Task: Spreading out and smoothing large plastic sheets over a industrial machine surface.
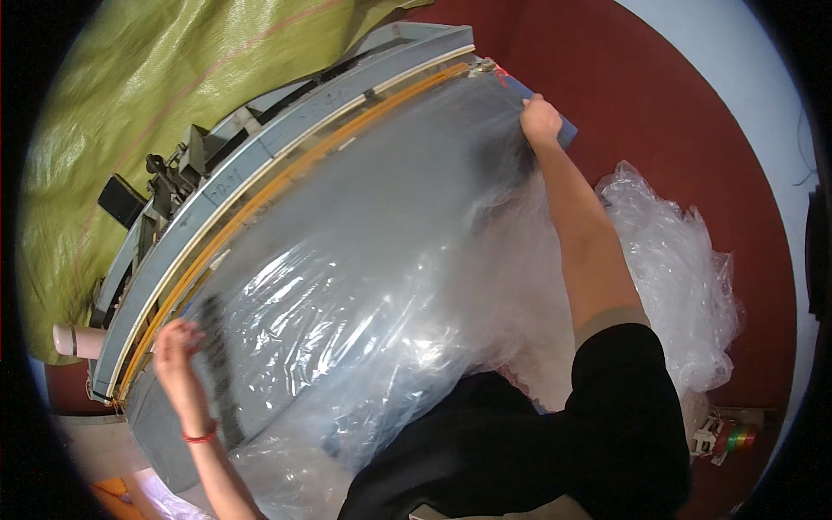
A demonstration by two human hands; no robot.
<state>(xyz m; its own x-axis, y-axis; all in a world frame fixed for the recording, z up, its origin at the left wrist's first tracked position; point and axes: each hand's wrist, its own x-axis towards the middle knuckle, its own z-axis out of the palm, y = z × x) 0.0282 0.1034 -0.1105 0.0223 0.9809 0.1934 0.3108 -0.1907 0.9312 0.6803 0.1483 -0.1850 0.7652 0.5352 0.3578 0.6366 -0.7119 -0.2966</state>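
Observation:
Clear plastic film (pixel 329 295) lies spread and wrinkled over a long grey work surface (pixel 156 433), its loose part hanging toward my body. My right hand (pixel 542 121) is stretched out to the far right corner, its fingers closed on the film's edge. At the near left end, my left hand (pixel 178 342) hovers over the surface beside the orange strip (pixel 260 198). Motion smears its fingertips, so whether they pinch the film cannot be made out. A red cord bracelet circles that wrist.
A long grey metal sealing bar or machine frame (pixel 260 143) borders the far side, with clamps and a dark box (pixel 121 199) behind it. Yellow-green woven sheeting (pixel 165 78) lies beyond. Bunched clear plastic (pixel 672 269) rests on the red floor (pixel 693 130) at the right.

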